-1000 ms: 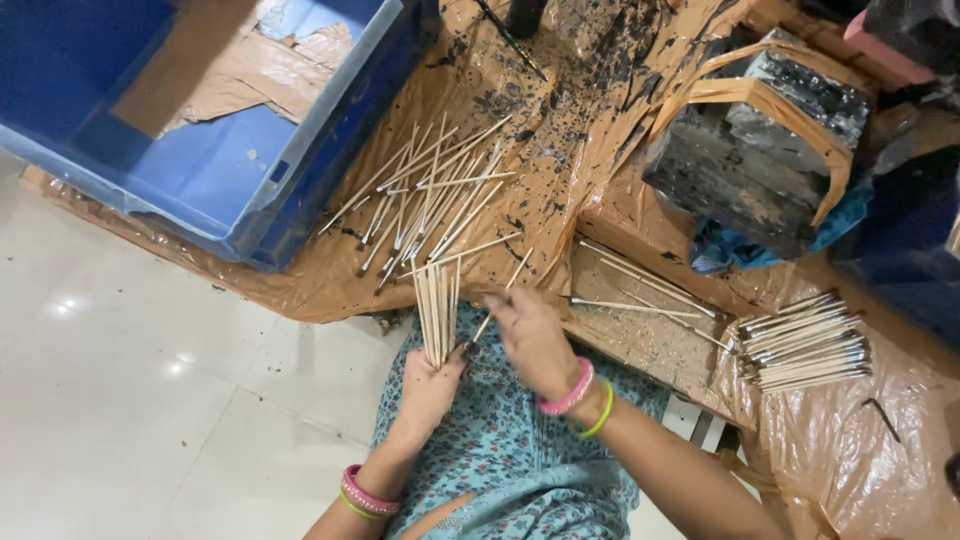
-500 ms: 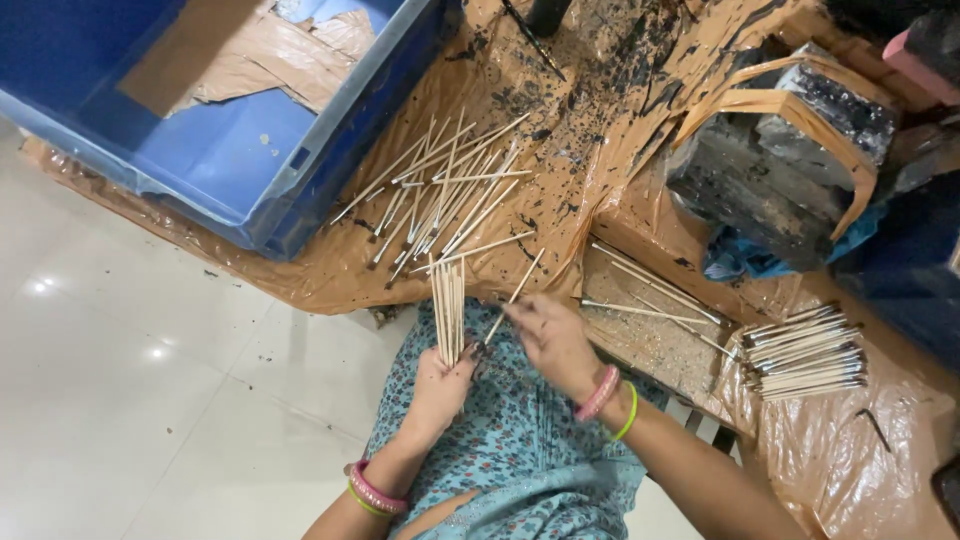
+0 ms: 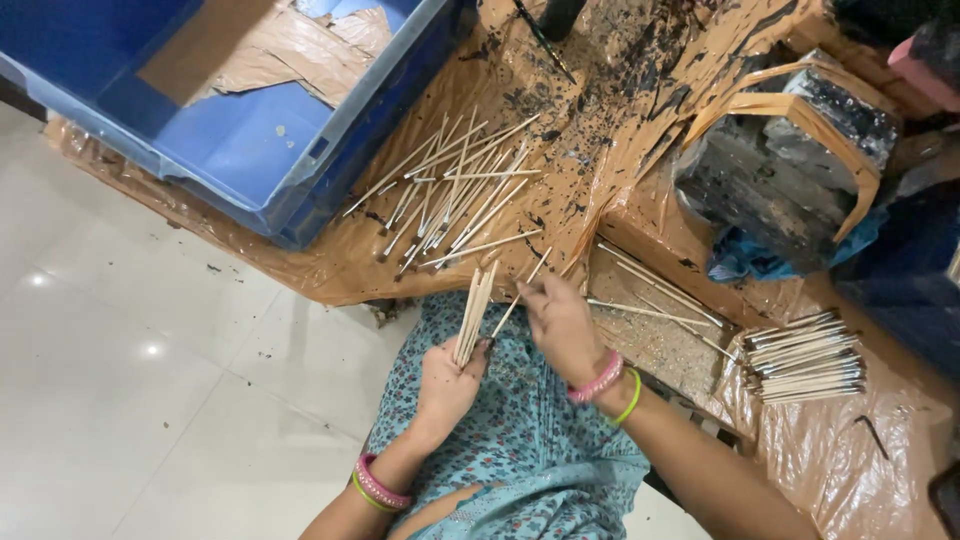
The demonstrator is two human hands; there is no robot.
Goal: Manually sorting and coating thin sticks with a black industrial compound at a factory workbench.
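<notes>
Holding a bundle of sticks (image 3: 472, 315) upright, your left hand (image 3: 447, 378) stays clenched around its lower end. Your right hand (image 3: 560, 320) pinches a single stick (image 3: 520, 295) just beside it, angled toward the bundle.

A low bench (image 3: 330, 280) wrapped in brown plastic carries a blue crate (image 3: 250, 160), loose sticks (image 3: 450, 195), a stacked stick bundle (image 3: 805, 355) and a dark block (image 3: 770, 180).

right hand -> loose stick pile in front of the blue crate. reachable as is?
Probably yes. The right hand sits just short of the loose sticks on the brown sheet, with nothing between them. It already pinches one stick, so it may need to pass that to the bundle in the left hand.
</notes>
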